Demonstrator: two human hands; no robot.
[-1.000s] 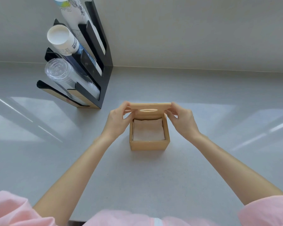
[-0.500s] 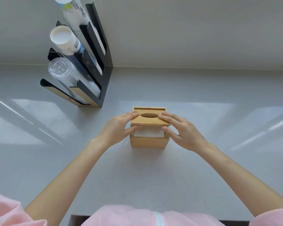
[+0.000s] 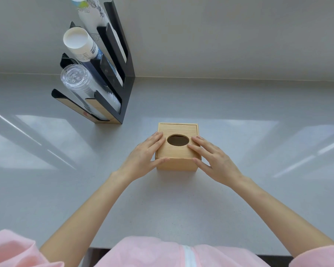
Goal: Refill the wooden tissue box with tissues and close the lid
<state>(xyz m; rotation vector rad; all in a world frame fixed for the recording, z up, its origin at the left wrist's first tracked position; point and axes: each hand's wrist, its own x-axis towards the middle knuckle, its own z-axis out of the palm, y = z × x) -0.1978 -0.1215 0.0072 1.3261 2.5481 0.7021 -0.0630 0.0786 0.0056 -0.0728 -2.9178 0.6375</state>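
The wooden tissue box stands on the grey counter in the middle of the head view. Its lid lies flat on top, with a dark oval hole in the centre. No tissue shows through the hole. My left hand rests on the lid's left side, fingers on top and thumb against the box's front edge. On the right side my right hand mirrors it, fingers spread on the lid beside the hole and thumb at the front right corner.
A black cup holder rack stands at the back left against the wall, holding paper cups and clear plastic cups. The grey counter runs to the wall behind; its front edge is near my body.
The lid was held upright at the back of the open box, then tilted down over the white tissues. Now it lies flat and shuts the box, with both hands lowered onto it.
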